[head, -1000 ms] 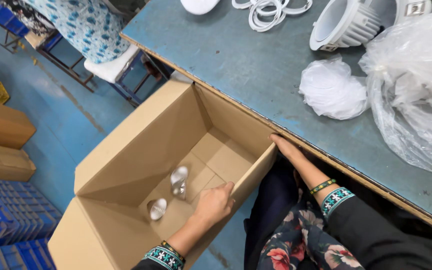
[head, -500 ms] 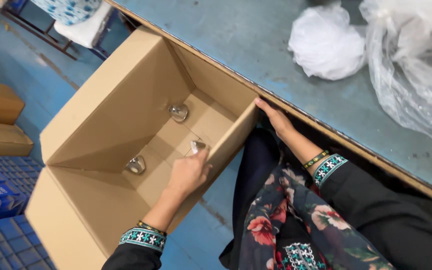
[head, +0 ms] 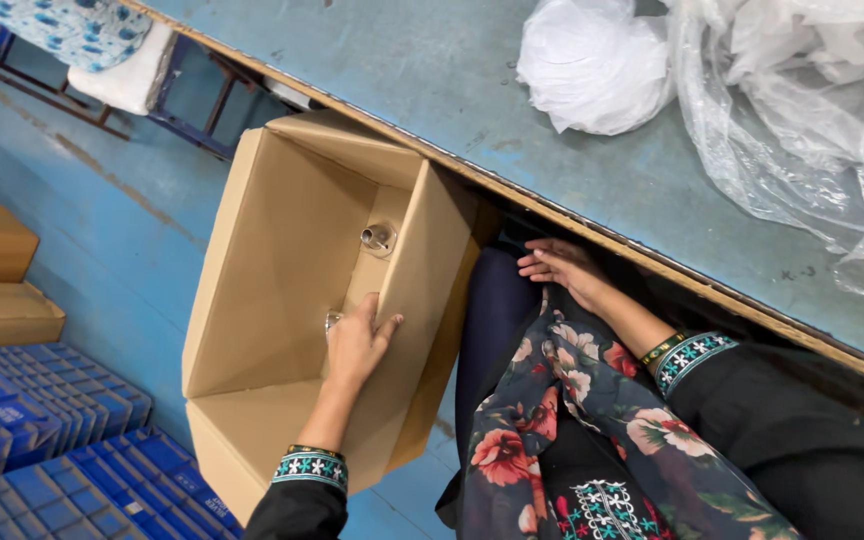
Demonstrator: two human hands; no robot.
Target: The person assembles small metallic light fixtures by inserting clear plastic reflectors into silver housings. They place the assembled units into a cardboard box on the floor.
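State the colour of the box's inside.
Plain brown cardboard box, seen in the head view.

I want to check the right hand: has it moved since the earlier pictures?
Yes. The right hand has left the cardboard box wall it touched earlier and now rests apart from it, under the table edge, on the lap.
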